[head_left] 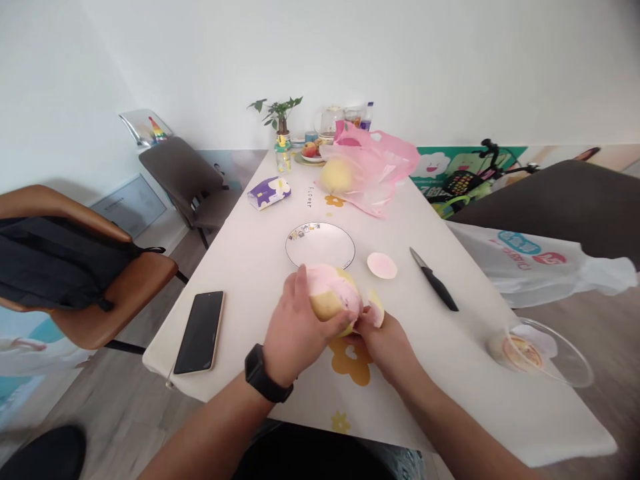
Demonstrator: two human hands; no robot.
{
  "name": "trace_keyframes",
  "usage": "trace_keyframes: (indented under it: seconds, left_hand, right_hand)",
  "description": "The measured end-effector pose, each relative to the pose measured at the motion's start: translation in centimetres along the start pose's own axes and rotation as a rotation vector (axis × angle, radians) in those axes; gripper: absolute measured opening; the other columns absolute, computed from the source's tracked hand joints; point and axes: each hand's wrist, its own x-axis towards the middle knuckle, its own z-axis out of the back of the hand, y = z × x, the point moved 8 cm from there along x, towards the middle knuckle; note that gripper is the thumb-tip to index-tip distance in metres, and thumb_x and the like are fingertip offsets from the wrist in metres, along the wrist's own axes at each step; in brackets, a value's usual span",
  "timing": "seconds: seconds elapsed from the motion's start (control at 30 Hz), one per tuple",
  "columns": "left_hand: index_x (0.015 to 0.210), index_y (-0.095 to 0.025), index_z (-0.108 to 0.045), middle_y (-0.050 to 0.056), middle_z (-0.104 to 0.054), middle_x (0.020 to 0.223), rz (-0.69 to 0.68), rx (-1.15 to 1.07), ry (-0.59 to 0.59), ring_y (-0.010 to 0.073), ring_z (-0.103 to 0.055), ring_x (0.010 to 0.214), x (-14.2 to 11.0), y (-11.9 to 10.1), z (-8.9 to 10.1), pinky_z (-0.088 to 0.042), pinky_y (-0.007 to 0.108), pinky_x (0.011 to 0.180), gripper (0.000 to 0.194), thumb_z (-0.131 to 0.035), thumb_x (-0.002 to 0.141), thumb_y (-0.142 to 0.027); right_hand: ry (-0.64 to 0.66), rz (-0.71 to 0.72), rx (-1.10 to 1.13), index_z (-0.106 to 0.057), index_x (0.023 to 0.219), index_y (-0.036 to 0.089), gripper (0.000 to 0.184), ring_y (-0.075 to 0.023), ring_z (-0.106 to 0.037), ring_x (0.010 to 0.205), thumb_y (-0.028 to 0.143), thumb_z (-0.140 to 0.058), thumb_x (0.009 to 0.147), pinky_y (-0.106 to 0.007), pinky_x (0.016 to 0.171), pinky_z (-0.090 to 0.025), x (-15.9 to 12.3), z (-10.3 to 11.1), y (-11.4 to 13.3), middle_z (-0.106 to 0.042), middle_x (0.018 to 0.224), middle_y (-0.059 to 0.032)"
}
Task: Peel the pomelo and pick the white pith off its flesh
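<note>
Somebody's got a half-peeled pomelo [333,300] cupped in their left hand [295,327], black watch [265,373] on that wrist, while the right hand [385,347] pinches a flap of rind [376,308]. A black-handled knife [435,280] lies off to the right, past a scrap of peel [382,265] and a small white plate [320,245].

Pomelo rind [325,279] matt, spongy; knife blade [418,258] shiny steel; knife handle [439,288] matt black plastic; plate [320,243] glossy ceramic
</note>
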Motion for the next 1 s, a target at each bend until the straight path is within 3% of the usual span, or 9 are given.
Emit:
trace_keyframes:
  seconds: [0.13,0.37,0.6,0.77,1.0]
  left_hand:
    - [0.145,-0.020,-0.033,0.018,-0.046,0.142,0.107,-0.079,-0.037,0.0351,-0.051,0.130,0.6,0.4,-0.4,-0.049,0.050,0.101,0.090,-0.074,0.073,-0.055]
    - [0.142,-0.020,-0.037,0.016,-0.045,0.143,0.134,-0.100,-0.085,0.0349,-0.047,0.134,0.3,2.4,0.2,-0.049,0.050,0.102,0.079,-0.071,0.076,-0.050]
    - [0.148,-0.017,-0.033,0.017,-0.046,0.148,0.244,-0.141,-0.099,0.0351,-0.045,0.137,0.9,4.3,0.2,-0.041,0.051,0.111,0.088,-0.070,0.077,-0.054]
    - [0.148,-0.016,-0.036,0.017,-0.048,0.148,0.305,-0.209,-0.133,0.0336,-0.048,0.135,0.9,5.6,0.4,-0.042,0.048,0.111,0.084,-0.068,0.080,-0.052]
    - [0.145,-0.013,-0.040,0.018,-0.050,0.146,0.319,-0.266,-0.223,0.0338,-0.050,0.132,-0.1,6.4,0.5,-0.041,0.048,0.112,0.079,-0.067,0.080,-0.049]
  right_hand:
    - [-0.021,0.055,-0.115,-0.063,0.099,0.021,0.025,-0.0238,-0.073,0.076,0.039,-0.057,0.084,-0.030,0.059,-0.057,-0.7,-0.4,1.1,-0.075,0.088,-0.0060]
    - [-0.001,0.079,0.041,-0.064,0.092,0.021,0.023,-0.0201,-0.069,0.073,0.017,-0.061,0.069,-0.027,0.061,-0.055,0.5,-1.4,1.5,-0.073,0.084,-0.0027]
    - [0.085,-0.143,0.410,-0.063,0.081,0.017,0.014,-0.0238,-0.073,0.083,0.012,-0.072,0.072,-0.036,0.080,-0.061,1.5,-2.1,-0.5,-0.074,0.089,-0.0085]
    - [0.038,-0.249,0.582,-0.062,0.091,0.014,0.016,-0.0228,-0.075,0.081,0.003,-0.067,0.079,-0.036,0.078,-0.064,1.7,-2.5,-1.8,-0.074,0.093,-0.0111]
    - [-0.021,-0.277,0.671,-0.059,0.094,0.012,0.015,-0.0202,-0.075,0.078,0.000,-0.059,0.085,-0.036,0.077,-0.065,1.2,-3.1,-2.7,-0.073,0.099,-0.0118]
